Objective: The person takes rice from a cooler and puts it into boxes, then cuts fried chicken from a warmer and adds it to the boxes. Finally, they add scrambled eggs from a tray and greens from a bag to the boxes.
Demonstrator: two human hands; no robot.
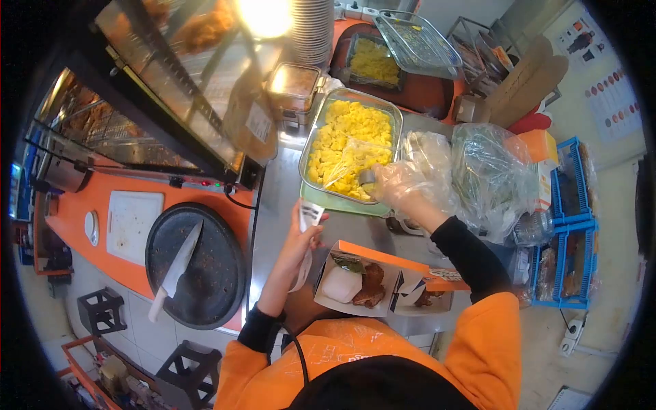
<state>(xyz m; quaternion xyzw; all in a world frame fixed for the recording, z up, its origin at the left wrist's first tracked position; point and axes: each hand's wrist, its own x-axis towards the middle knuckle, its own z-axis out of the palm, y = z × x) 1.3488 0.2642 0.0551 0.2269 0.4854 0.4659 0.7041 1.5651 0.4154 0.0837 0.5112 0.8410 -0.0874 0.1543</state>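
My left hand (304,236) is closed on a long white paper slip (311,213) with dark print, which hangs down past the wrist. My right hand (402,183), in a clear plastic glove, grips a metal scoop (367,176) at the near right corner of a glass tray (305,158). Yellow scrambled egg (345,133) fills that tray, and a piece of clear film lies over part of it. Below my hands stands an open takeaway box (329,301) with a white rice mound (341,284) and browned meat (370,287). A second box (408,309) also holds meat.
To the left, a knife (179,263) lies on a round dark chopping board (215,301) beside a white board (137,215). A heated display case (137,96) rises at upper left. Plastic bags (488,174) and blue baskets (574,232) are on the right.
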